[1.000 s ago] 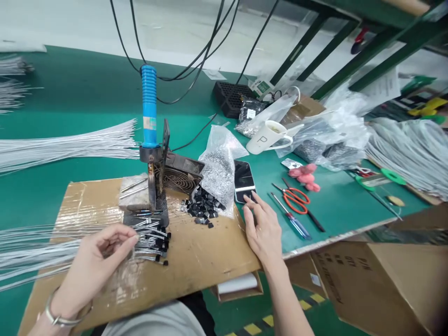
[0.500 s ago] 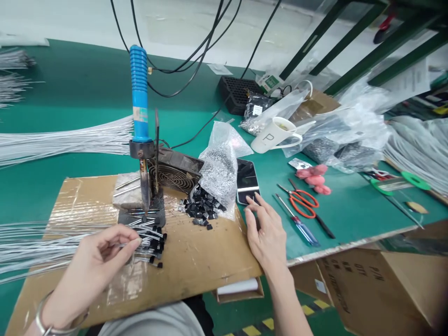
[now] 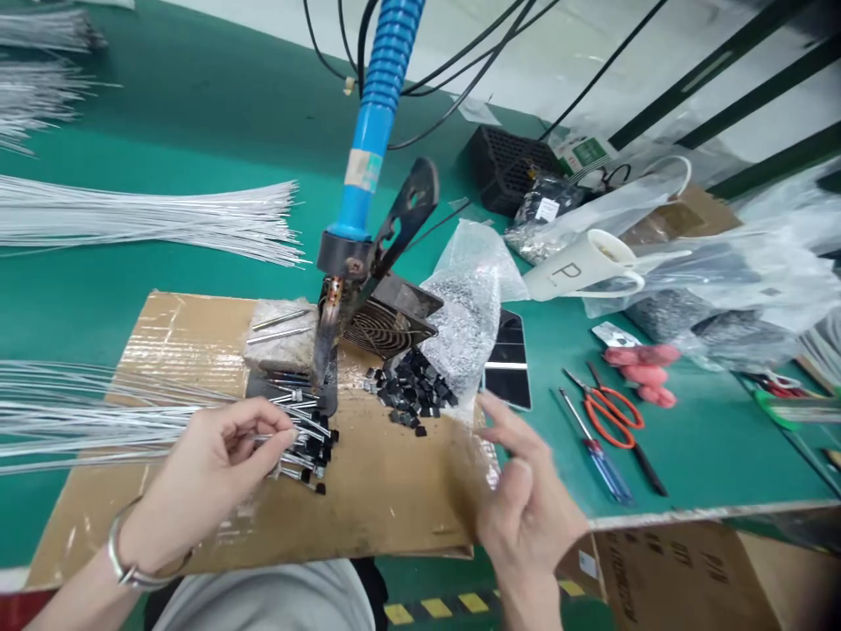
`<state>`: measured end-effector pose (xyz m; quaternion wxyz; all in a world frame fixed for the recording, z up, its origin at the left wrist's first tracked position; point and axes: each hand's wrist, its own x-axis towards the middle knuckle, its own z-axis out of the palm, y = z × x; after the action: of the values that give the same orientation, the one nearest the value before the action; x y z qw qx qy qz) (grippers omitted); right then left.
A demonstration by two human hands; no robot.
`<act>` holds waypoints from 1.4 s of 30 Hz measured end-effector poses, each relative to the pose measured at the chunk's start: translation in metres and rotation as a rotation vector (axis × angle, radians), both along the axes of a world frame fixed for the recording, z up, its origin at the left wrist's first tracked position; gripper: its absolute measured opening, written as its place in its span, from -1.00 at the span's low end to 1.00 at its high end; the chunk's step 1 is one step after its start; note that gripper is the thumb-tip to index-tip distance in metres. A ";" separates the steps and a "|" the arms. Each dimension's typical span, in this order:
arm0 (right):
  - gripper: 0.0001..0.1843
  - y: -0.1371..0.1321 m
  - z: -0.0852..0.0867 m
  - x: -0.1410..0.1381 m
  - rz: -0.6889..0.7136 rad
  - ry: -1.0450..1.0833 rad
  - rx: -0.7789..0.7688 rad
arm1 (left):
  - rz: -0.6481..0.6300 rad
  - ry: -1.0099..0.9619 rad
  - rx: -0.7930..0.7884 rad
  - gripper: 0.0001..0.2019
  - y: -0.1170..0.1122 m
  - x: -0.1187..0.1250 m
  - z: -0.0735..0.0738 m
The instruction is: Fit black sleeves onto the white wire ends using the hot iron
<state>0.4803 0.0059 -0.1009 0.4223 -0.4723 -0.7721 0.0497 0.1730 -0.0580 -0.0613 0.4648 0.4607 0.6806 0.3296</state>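
Note:
My left hand [image 3: 214, 478] pinches the ends of a bundle of thin white wires [image 3: 79, 416] tipped with small black parts, over a sheet of cardboard [image 3: 387, 491]. Just beyond it stands a blue-handled soldering iron [image 3: 368, 149] in a metal stand. A heap of small black components [image 3: 411, 394] spills from a plastic bag [image 3: 466, 324]. My right hand [image 3: 532, 504] hovers over the cardboard's right edge with fingers loosely spread and nothing in it. A dark phone [image 3: 507, 359] lies just beyond it.
On the green table lie orange-handled scissors [image 3: 608, 412], a blue screwdriver [image 3: 601, 456], pink items [image 3: 640, 364], a tipped white mug [image 3: 582, 267] and plastic bags. More white wire bundles [image 3: 151, 219] fan out at left. A cardboard box [image 3: 683, 574] sits below the table edge.
My right hand has drawn back from the phone toward me and lifted off the table. The view has swung left and down. My left hand still pinches the wires.

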 end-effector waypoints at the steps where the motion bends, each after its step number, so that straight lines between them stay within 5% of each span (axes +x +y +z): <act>1: -0.70 -0.003 0.004 -0.013 0.133 -0.030 -0.010 | -0.028 0.010 -0.011 -0.70 0.000 -0.002 0.000; 4: -0.73 0.001 0.011 -0.051 0.408 -0.231 -0.017 | -0.060 0.036 -0.029 -0.70 0.001 -0.004 0.001; 8: -0.80 0.019 0.008 -0.077 0.329 -0.392 -0.018 | -0.042 0.031 -0.011 -0.69 0.003 -0.002 0.003; 13: -0.82 0.022 0.000 -0.076 0.253 -0.415 -0.039 | -0.014 0.027 0.025 -0.72 0.003 0.000 0.001; 19: -0.81 0.006 0.004 -0.066 0.296 -0.340 -0.012 | -0.035 0.034 0.023 -0.73 0.001 -0.001 -0.001; 26: -0.81 0.017 0.002 -0.077 0.450 -0.396 -0.055 | 0.011 -0.014 -0.003 -0.71 0.003 -0.001 0.000; 32: -0.70 -0.007 0.007 -0.052 0.330 -0.087 -0.020 | 0.034 -0.056 0.002 -0.74 0.005 0.000 0.007; 37: -0.63 -0.037 0.018 -0.061 0.262 0.295 -0.249 | 0.042 -0.053 0.005 -0.77 0.000 0.003 0.014; 42: -0.73 -0.043 0.020 -0.088 0.304 0.385 -0.502 | -0.001 -0.075 -0.011 -0.77 -0.008 0.009 0.016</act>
<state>0.3921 -0.0372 -0.0808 0.4187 -0.4230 -0.7035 0.3884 0.1820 -0.0657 -0.0452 0.4930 0.4458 0.6641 0.3425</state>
